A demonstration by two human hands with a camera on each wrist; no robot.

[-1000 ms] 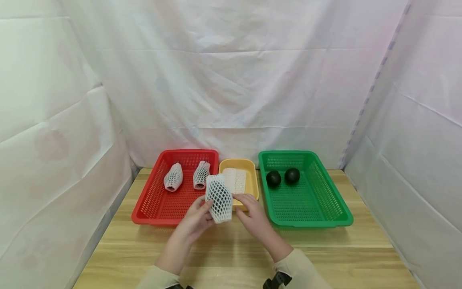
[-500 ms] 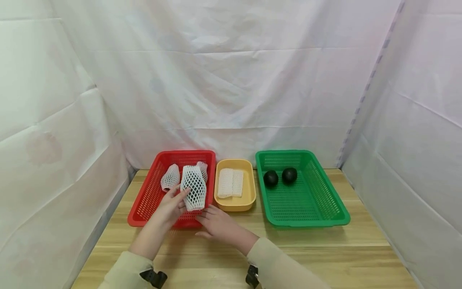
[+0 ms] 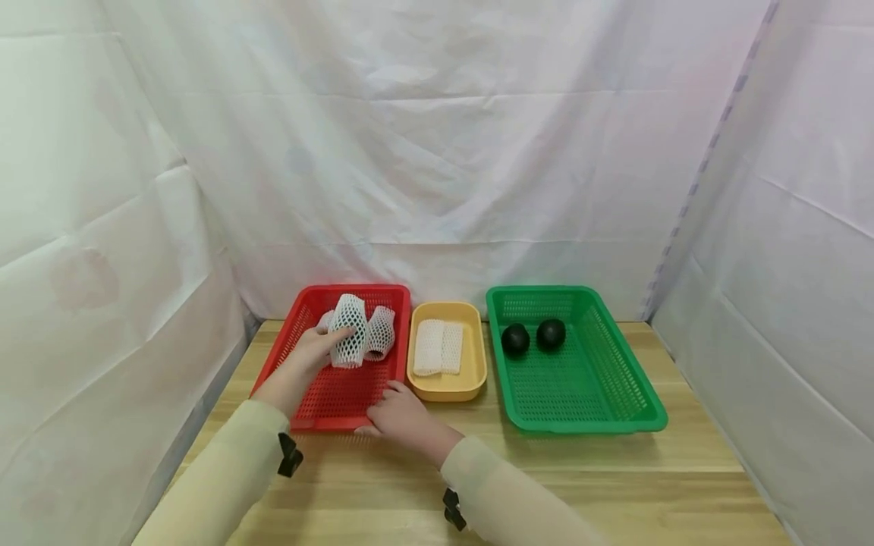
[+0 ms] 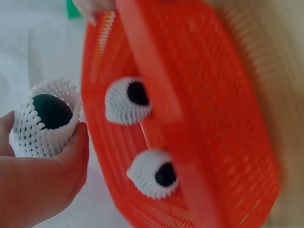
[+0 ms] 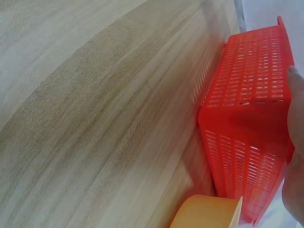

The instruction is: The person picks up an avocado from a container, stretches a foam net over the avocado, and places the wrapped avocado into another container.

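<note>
My left hand (image 3: 307,355) holds a dark round piece, perhaps fruit, in a white foam net sleeve (image 3: 350,337) over the red basket (image 3: 341,394). In the left wrist view the dark end of the held piece (image 4: 52,112) shows through the sleeve's open mouth. Another netted piece (image 3: 381,332) lies in the basket on the right, and a third (image 4: 154,173) is partly hidden behind the left hand in the head view. My right hand (image 3: 404,415) grips the basket's front right corner, thumb along the front rim and fingers over the edge.
A yellow tray (image 3: 447,389) with flat white foam net sleeves (image 3: 438,346) stands right of the red basket. Farther right, a green basket (image 3: 580,394) holds two dark round pieces (image 3: 550,334). White cloth (image 3: 437,167) hangs behind and at both sides of the wooden table (image 3: 519,474).
The left hand has carried the netted piece left and back, from in front of the yellow tray to over the red basket. The right hand has moved left onto the red basket's front corner.
</note>
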